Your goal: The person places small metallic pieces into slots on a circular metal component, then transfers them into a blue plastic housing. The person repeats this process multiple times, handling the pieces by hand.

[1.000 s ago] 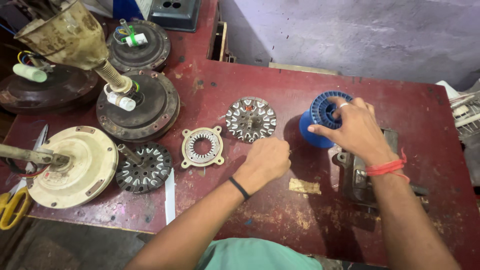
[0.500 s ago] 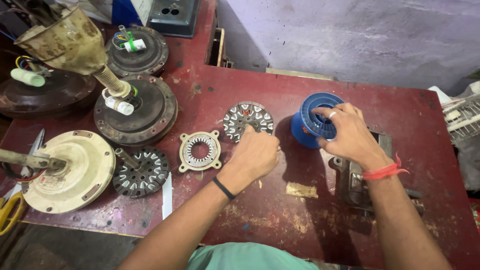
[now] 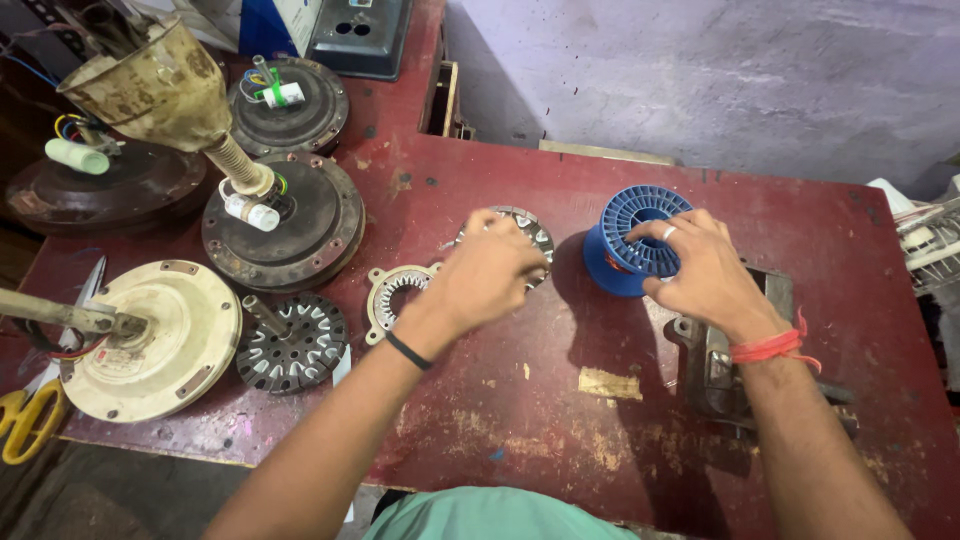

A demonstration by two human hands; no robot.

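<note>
Fingers of right hand (image 3: 705,275) grip blue spool (image 3: 632,240); left hand (image 3: 490,272) curls over stator (image 3: 520,232).

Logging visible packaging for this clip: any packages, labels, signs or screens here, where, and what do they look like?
Blue and white box: far edge of the table, top left, partly cut off; could be a package.
Labels, signs, screens: none that I can make out.
</note>
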